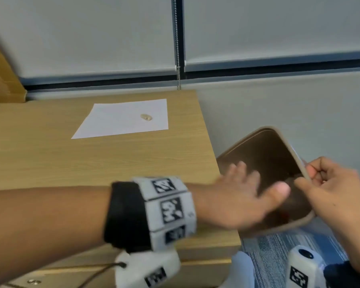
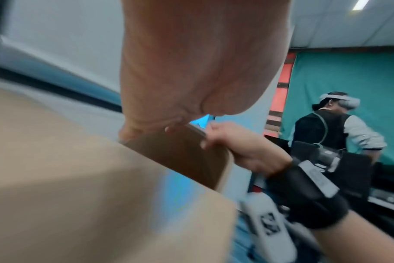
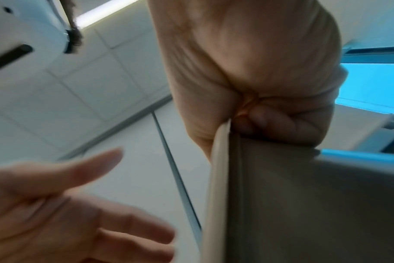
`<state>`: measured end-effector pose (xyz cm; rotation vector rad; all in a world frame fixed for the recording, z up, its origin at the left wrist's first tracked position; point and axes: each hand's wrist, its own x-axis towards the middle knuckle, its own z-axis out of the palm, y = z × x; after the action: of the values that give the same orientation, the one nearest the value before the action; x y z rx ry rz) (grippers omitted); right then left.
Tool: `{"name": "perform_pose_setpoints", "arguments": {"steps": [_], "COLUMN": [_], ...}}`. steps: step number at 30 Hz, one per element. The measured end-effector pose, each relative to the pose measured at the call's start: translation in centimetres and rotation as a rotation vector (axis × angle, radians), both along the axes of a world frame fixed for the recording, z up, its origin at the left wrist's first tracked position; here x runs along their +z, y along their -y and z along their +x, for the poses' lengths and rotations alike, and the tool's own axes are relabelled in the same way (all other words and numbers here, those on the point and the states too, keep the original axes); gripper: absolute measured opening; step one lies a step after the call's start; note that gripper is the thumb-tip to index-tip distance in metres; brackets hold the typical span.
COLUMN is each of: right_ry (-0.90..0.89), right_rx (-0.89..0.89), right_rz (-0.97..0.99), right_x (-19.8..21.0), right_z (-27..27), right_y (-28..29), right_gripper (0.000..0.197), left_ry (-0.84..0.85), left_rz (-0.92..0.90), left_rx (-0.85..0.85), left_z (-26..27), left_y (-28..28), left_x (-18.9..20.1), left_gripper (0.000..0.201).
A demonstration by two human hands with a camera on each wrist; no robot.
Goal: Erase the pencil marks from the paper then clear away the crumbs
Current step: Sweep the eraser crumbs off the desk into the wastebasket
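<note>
A white sheet of paper (image 1: 123, 119) lies flat on the wooden desk (image 1: 92, 159), toward the far side, and a small beige eraser (image 1: 146, 117) rests on the paper near its right edge. No pencil marks or crumbs can be made out on the sheet from the head view; it is too far and too small to tell.

Off the right edge of the desk, a brown bin (image 1: 272, 154) with a pale rim is tilted toward the desk. The right hand (image 1: 337, 183) grips the bin's rim, fingers curled over the edge and thumb pinching it; the right wrist view shows the pale rim (image 3: 218, 160) running straight into that closed grip. The left hand (image 1: 243, 196) reaches past the desk's edge over the mouth of the bin, fingers spread and fairly straight, thumb out, holding nothing; it is blurred, and whether it touches the bin cannot be told. Both wrists carry black straps with white marker blocks.

Beyond the desk hang pale window blinds (image 1: 92, 32) with a bead chain (image 1: 177, 42). In the left wrist view another person (image 2: 331, 128) wearing a headset stands before a teal curtain.
</note>
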<state>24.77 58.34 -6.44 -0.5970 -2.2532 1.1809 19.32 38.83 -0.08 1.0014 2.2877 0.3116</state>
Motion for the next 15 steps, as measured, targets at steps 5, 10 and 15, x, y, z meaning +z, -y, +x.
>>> {"name": "perform_pose_setpoints", "arguments": {"steps": [5,10,15], "right_ry": [0.192,0.4,0.538], "right_rx": [-0.005,-0.067,-0.178], "right_rz": [-0.224,-0.47,-0.526], "right_x": [-6.3,-15.1,-26.6], "right_z": [-0.2,-1.4,-3.5], "right_y": [-4.8,-6.8,-8.5], "right_gripper": [0.023,0.015,0.018], "left_ry": [-0.233,-0.181,-0.213], "left_rz": [-0.173,-0.479,-0.703], "left_rx": [0.214,0.16,0.062], "left_z": [-5.9,-8.0,-8.6], "left_y": [4.3,4.9,4.1], "left_x": [1.6,2.0,1.2], "left_gripper": [0.087,0.122,0.134]}}
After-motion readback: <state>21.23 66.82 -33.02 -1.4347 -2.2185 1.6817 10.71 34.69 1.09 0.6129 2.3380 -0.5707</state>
